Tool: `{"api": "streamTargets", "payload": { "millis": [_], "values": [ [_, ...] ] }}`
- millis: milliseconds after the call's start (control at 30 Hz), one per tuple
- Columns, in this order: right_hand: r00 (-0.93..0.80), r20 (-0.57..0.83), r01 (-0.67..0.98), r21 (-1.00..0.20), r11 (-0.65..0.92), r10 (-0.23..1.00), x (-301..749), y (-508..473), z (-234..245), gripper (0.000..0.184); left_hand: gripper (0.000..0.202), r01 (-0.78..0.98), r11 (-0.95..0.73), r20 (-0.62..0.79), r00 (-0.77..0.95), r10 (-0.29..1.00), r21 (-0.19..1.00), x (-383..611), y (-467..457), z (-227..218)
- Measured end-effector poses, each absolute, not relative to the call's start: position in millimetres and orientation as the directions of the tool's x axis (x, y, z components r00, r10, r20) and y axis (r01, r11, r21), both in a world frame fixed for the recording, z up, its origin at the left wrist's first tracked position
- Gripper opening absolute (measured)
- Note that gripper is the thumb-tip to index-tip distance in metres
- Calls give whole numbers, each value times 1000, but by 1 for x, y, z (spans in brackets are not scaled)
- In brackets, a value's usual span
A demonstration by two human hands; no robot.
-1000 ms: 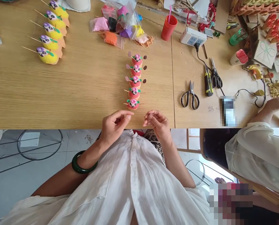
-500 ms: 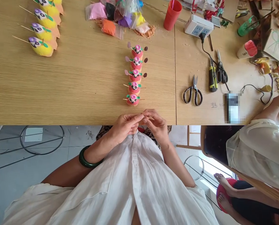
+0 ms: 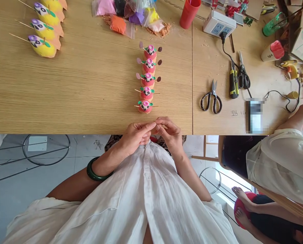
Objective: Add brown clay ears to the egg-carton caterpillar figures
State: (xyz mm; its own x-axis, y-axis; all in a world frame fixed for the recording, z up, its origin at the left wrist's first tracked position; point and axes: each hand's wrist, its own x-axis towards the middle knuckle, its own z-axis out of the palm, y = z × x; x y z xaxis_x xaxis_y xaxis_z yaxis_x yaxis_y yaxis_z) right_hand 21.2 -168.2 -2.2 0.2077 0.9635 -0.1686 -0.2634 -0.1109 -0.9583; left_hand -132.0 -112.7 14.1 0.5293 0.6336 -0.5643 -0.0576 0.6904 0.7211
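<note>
My left hand (image 3: 138,134) and my right hand (image 3: 168,132) meet at the table's front edge, thumbs and forefingers pinched together. Whatever lies between the fingertips is too small and covered to name. Just beyond them stands a row of small red clay figures (image 3: 147,78) with white faces, pink rings on top and green ears. Thin sticks poke out at their sides. On the three farther figures the sticks carry dark and pale purple ovals (image 3: 159,79); the two nearest show bare sticks (image 3: 155,106).
Yellow clay figures (image 3: 43,45) line the far left. Bags of coloured clay (image 3: 118,24) and a red cup (image 3: 189,14) lie at the back. Rightward are scissors (image 3: 211,98), a yellow-black cutter (image 3: 234,83), a power strip (image 3: 219,24) and a glue gun (image 3: 291,69). Another person's arm (image 3: 294,117) rests at right.
The view has shifted slightly, so the table things sit a little higher in the picture. My hands stay pinched together in nearly the same pose.
</note>
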Motion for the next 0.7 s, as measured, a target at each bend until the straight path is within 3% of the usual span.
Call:
{"api": "streamTargets", "payload": {
  "millis": [200, 367, 467, 700],
  "values": [
    [234, -145, -197, -975, -99, 961, 22, -171, -1, 13, 51, -98, 646, -529, 490, 693, 757, -130, -117, 15],
    [271, -83, -188, -982, -31, 959, 22, -169, -1, 10, 58, -153, 723, -566, 523, 637, 673, -127, -115, 25],
    [265, -82, -157, -987, -41, 961, 21, -170, -4, 14, 58, -155, 710, -557, 515, 651, 687, -127, -115, 23],
    [240, -105, -144, -987, -71, 965, 23, -172, -5, 19, 44, -172, 683, -528, 511, 678, 710, -128, -114, 15]
  ]
}}
